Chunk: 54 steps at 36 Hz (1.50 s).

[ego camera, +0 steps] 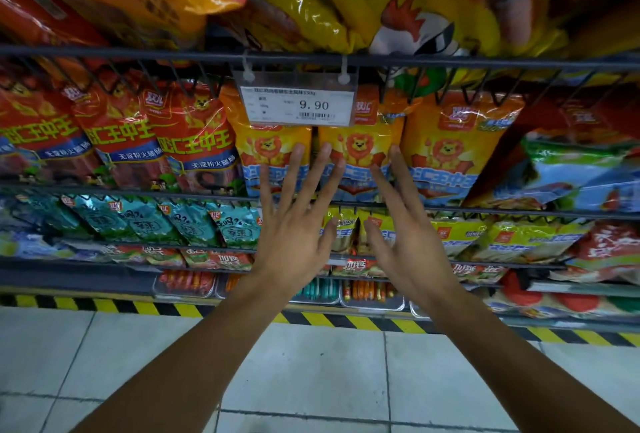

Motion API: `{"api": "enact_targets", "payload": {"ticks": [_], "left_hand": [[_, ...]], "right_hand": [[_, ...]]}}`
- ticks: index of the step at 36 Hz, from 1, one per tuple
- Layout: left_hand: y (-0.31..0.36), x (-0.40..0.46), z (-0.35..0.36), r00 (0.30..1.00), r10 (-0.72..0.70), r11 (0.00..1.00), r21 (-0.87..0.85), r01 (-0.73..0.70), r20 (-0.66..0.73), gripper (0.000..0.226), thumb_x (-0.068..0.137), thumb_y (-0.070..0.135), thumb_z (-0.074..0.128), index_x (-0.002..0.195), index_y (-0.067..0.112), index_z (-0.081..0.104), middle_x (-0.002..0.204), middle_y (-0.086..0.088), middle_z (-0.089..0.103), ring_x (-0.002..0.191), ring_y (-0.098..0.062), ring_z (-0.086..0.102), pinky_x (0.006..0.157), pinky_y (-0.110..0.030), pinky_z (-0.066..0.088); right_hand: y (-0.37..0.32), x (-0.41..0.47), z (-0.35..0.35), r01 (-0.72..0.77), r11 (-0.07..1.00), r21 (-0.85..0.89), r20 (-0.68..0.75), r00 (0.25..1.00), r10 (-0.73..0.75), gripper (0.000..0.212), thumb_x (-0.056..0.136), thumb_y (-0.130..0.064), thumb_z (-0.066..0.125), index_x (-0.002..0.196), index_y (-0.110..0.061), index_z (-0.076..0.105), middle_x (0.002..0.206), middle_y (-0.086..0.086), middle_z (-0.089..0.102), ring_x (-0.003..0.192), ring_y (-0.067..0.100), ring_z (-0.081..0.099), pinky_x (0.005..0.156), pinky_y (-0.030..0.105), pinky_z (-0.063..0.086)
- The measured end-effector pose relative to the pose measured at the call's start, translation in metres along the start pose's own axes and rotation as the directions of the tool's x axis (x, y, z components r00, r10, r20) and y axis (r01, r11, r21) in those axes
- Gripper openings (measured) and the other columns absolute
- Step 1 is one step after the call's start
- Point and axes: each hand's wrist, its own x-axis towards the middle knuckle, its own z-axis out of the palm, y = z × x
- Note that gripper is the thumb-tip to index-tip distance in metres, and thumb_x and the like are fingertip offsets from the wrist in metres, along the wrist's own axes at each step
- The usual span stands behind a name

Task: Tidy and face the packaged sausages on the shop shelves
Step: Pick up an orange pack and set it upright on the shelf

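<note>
Reaching both hands up to the middle wire shelf (346,205), fingers spread and straight, nothing gripped in either. My left hand (294,224) is laying its fingertips on or just before the left orange lion pack (270,141); whether they are truly touching, I cannot tell. My right hand (405,228) is hovering by the middle orange lion pack (360,145), its fingertips at the seam with the right orange lion pack (450,141).

The three packs are leaning against the front rail of that shelf, under the price tag (298,103), which is hanging from the rail of the shelf above. Red packs (121,134) are standing beside them toward the shelf's left end; teal packs (194,221) are lying one shelf down.

Risks as I am judging them:
- Pressing flat-handed may be tipping the slick packs backward rather than squaring them.
- Pushing one pack sideways may be nudging its neighbour askew, since they are standing edge to edge.
- Lifting too high may be knocking the tag loose.
- Any pack pulled over the rail is likely to be dropping to the tiled floor (311,363).
</note>
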Motion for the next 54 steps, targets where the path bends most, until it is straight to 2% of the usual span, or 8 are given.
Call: {"api": "enact_targets", "payload": {"ticks": [4,10,13,25,32,42,49,54], "left_hand": [[0.005,-0.005,-0.005,0.999,-0.007,0.993,-0.118,0.001,-0.048,0.069,0.098,0.026,0.062,0.160,0.022,0.033,0.172,-0.004,0.010,0.159,-0.035,0.000,0.122,-0.067,0.014],[0.035,-0.008,-0.008,0.999,-0.031,0.896,-0.444,0.018,-0.023,0.055,0.098,0.010,0.062,0.150,0.019,0.048,0.164,0.004,0.030,0.153,-0.021,0.024,0.123,-0.028,0.023],[0.063,-0.001,-0.011,0.996,-0.018,0.818,-0.572,0.065,0.086,0.057,0.103,0.016,0.057,0.157,0.026,0.038,0.165,0.012,0.027,0.152,-0.007,0.025,0.117,-0.010,0.018],[0.122,0.032,-0.010,0.901,-0.165,0.582,-0.698,0.417,0.401,0.094,0.102,0.033,0.059,0.162,0.031,-0.014,0.172,0.015,-0.004,0.157,-0.009,0.010,0.127,-0.035,0.018],[0.125,0.041,0.001,0.868,-0.296,0.353,-0.799,0.486,0.398,0.084,0.098,0.020,0.068,0.162,0.032,0.015,0.161,0.012,0.032,0.146,-0.009,0.034,0.121,-0.034,0.031],[0.109,0.037,0.000,0.903,-0.277,0.479,-0.767,0.427,0.330,0.078,0.100,0.006,0.062,0.163,0.025,0.019,0.155,0.008,0.044,0.139,-0.005,0.044,0.117,-0.026,0.038],[0.095,0.043,-0.008,0.911,-0.219,0.460,-0.786,0.413,0.350,0.078,0.101,0.011,0.063,0.162,0.035,0.021,0.154,0.006,0.047,0.141,-0.007,0.045,0.118,-0.028,0.036],[0.091,0.043,-0.009,0.919,-0.205,0.336,-0.858,0.389,0.337,0.073,0.100,0.002,0.060,0.155,0.041,0.034,0.147,0.008,0.050,0.135,-0.002,0.048,0.102,-0.010,0.044]], "right_hand": [[0.005,-0.010,-0.014,-0.056,0.990,0.126,-0.068,0.996,0.065,0.057,0.103,-0.010,0.060,0.156,-0.021,0.040,0.166,-0.009,0.029,0.152,-0.001,0.022,0.120,0.029,0.035],[0.017,-0.041,-0.040,-0.208,0.954,0.214,-0.250,0.933,0.260,0.055,0.099,-0.006,0.063,0.151,-0.020,0.047,0.157,-0.006,0.044,0.148,0.009,0.037,0.115,0.015,0.033],[0.027,-0.045,-0.048,-0.276,0.934,0.228,-0.280,0.900,0.335,0.062,0.100,-0.009,0.063,0.156,-0.018,0.038,0.161,-0.005,0.037,0.149,0.013,0.036,0.118,0.036,0.038],[0.034,-0.009,-0.056,-0.350,0.896,0.275,-0.161,0.902,0.401,0.076,0.105,-0.031,0.054,0.164,-0.019,0.007,0.166,-0.004,0.028,0.151,0.014,0.032,0.117,0.026,0.035],[0.040,-0.020,-0.054,-0.326,0.898,0.295,-0.185,0.903,0.388,0.064,0.106,-0.030,0.055,0.161,-0.023,0.024,0.154,-0.005,0.048,0.141,0.010,0.046,0.111,0.029,0.045],[0.051,-0.009,-0.055,-0.303,0.940,0.155,-0.359,0.870,0.339,0.043,0.106,-0.031,0.057,0.146,-0.018,0.051,0.109,0.000,0.074,0.087,0.019,0.071,0.076,0.044,0.061],[0.051,0.005,-0.060,-0.342,0.903,0.260,-0.403,0.811,0.423,0.031,0.102,-0.029,0.063,0.127,-0.011,0.068,0.112,-0.003,0.076,0.099,0.009,0.071,0.085,0.022,0.058],[0.053,0.001,-0.061,-0.311,0.904,0.295,-0.441,0.795,0.417,0.028,0.102,-0.028,0.065,0.125,-0.014,0.070,0.104,-0.013,0.075,0.088,0.002,0.070,0.083,0.029,0.061]]}}
